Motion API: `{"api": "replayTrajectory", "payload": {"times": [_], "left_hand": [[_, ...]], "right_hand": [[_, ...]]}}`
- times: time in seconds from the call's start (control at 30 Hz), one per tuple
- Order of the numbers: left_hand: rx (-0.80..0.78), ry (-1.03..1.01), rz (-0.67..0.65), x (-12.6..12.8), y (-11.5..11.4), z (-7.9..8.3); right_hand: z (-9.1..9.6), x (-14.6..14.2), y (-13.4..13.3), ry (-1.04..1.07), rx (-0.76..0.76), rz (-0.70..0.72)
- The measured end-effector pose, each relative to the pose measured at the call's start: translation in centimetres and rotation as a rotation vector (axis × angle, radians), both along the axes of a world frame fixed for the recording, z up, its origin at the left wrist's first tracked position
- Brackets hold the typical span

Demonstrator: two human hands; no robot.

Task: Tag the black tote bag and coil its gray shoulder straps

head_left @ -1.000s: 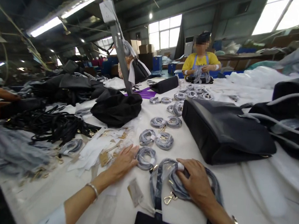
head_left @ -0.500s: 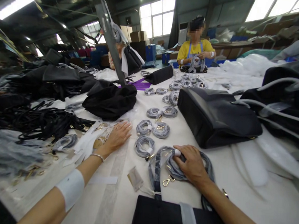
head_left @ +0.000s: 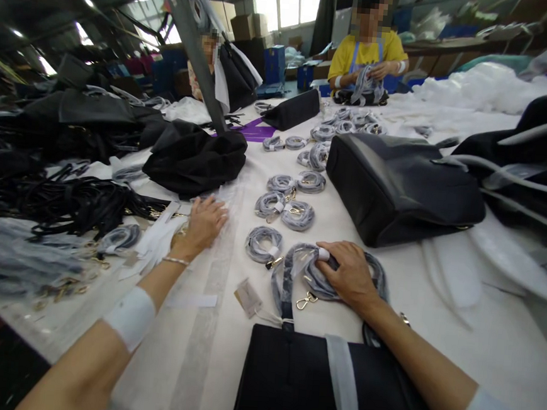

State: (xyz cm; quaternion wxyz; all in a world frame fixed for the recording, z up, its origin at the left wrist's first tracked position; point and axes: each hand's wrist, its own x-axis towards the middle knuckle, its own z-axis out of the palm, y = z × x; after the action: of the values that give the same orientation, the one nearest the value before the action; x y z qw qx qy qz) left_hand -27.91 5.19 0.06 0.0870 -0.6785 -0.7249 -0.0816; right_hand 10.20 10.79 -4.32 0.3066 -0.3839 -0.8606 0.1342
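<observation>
My right hand (head_left: 351, 274) is closed on a coiled shoulder strap (head_left: 324, 285) wrapped in clear film, its thumb beside a white paper band (head_left: 323, 254). A gold snap hook (head_left: 306, 301) hangs out of that coil onto the table. Just below lies a black handbag (head_left: 293, 377) with a pale strip across it; its film-wrapped handle (head_left: 287, 282) stands up by the coil. A hang tag (head_left: 248, 298) is tied there by a white cord. To the left, my left hand (head_left: 207, 224) lies flat with fingers outstretched, at the edge of some clear plastic and white paper strips (head_left: 159, 240).
Banded strap coils (head_left: 263, 244) run up the middle of the table. A black bag (head_left: 398, 189) lies at right, and black fabric (head_left: 196, 161) at left by a metal post (head_left: 197, 54). Black straps (head_left: 79, 205) are heaped at far left. Across the table a person (head_left: 368, 57) handles wrapped straps.
The view has tipped downward, so things sit higher in it and more of the handbag shows. My left hand has drawn slightly left; my right hand stays on the coiled strap.
</observation>
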Motion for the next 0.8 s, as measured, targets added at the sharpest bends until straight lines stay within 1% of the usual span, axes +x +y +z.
{"api": "replayTrajectory", "payload": {"times": [0.03,0.07,0.13,0.2,0.27,0.33,0.4,0.47,0.53,0.6,0.63,0.7,0.77,0.8], "left_hand": [[0.020,-0.089,-0.063,1.6,-1.8,-0.1],[-0.001,-0.201,-0.139,3.4,-3.6,-0.2],[-0.132,-0.388,-0.288,7.1,-7.0,-0.7],[-0.222,-0.439,-0.346,10.2,-9.7,-1.0],[-0.244,-0.415,-0.352,12.1,-11.4,-1.2],[-0.221,-0.374,-0.328,13.1,-12.3,-1.0],[-0.211,-0.337,-0.272,13.3,-12.8,-0.4],[-0.230,-0.319,-0.190,13.3,-13.5,0.3],[-0.261,-0.390,-0.089,13.0,-14.3,0.9],[-0.273,-0.558,0.020,12.7,-15.2,1.2],[-0.266,-0.662,0.068,12.4,-15.6,1.2],[-0.231,-0.883,0.129,12.0,-16.0,0.8],[-0.225,-1.065,0.163,11.9,-16.1,0.3],[-0.248,-1.107,0.187,11.9,-16.1,0.1]], "right_hand": [[0.0,0.0,-0.1,-0.005,0.002,-0.001],[0.0,0.0,-0.1,-0.012,0.005,-0.004],[0.1,0.0,-0.3,-0.036,0.007,-0.016],[0.6,-0.2,-0.1,-0.081,-0.020,-0.015],[1.6,-0.2,0.4,-0.144,-0.097,0.027],[3.4,0.1,1.1,-0.196,-0.176,0.075],[5.8,1.1,1.3,-0.208,-0.223,0.075],[8.6,2.8,0.4,-0.189,-0.250,0.048],[11.2,5.2,-2.3,-0.179,-0.277,0.056],[13.2,7.8,-6.4,-0.210,-0.299,0.113],[13.8,9.0,-8.8,-0.240,-0.318,0.146],[14.0,10.9,-13.6,-0.324,-0.386,0.192],[13.2,12.1,-17.4,-0.408,-0.475,0.223],[12.6,12.3,-18.7,-0.445,-0.524,0.246]]}}
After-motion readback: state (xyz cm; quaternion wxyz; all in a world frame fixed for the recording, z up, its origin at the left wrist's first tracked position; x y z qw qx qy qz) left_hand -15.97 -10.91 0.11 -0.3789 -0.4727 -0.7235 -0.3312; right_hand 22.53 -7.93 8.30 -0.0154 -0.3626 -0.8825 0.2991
